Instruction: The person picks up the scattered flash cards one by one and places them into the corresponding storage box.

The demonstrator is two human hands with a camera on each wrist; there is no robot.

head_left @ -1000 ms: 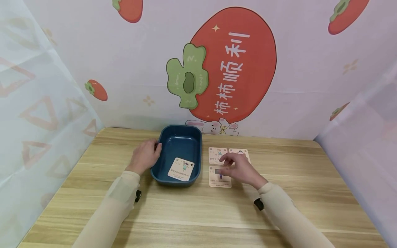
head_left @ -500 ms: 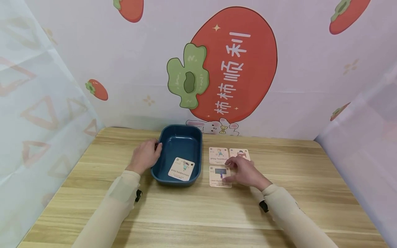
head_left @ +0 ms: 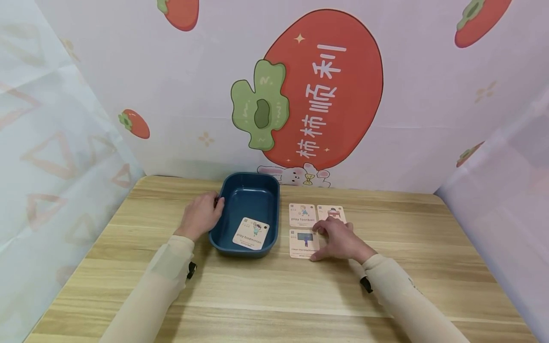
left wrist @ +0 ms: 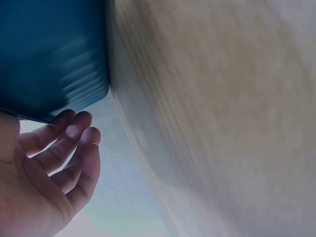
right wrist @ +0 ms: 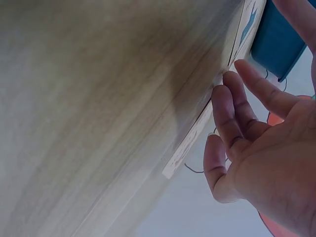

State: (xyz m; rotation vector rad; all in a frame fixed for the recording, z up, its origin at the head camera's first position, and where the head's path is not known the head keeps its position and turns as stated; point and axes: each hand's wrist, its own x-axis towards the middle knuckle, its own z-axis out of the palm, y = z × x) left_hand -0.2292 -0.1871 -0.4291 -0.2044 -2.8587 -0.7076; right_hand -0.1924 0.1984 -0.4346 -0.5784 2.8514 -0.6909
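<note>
My left hand (head_left: 200, 215) holds the left rim of a deep blue plastic bin (head_left: 247, 251); in the left wrist view its fingertips (left wrist: 79, 121) meet the rim from outside. A square picture card reading "play badminton" (head_left: 251, 234) lies tilted inside the bin. My right hand (head_left: 340, 240) is over the right end of the blackboard card (head_left: 302, 244), which lies flat on the table. Thumb and forefinger are spread at that card's lower and upper edges. Behind it lie the "play football" card (head_left: 302, 215) and another card (head_left: 330, 212), partly covered by my fingers.
The wood-grain table (head_left: 257, 300) reaches back to a white cloth backdrop (head_left: 188, 85) printed with red persimmons. Similar cloth walls (head_left: 506, 228) stand along both sides. The bin stands just left of the cards, close to the backdrop.
My right hand has shifted slightly right and toward me, uncovering the football and blackboard cards. Its thumb moved from over the blackboard card to its lower edge. The left hand and bin stayed put.
</note>
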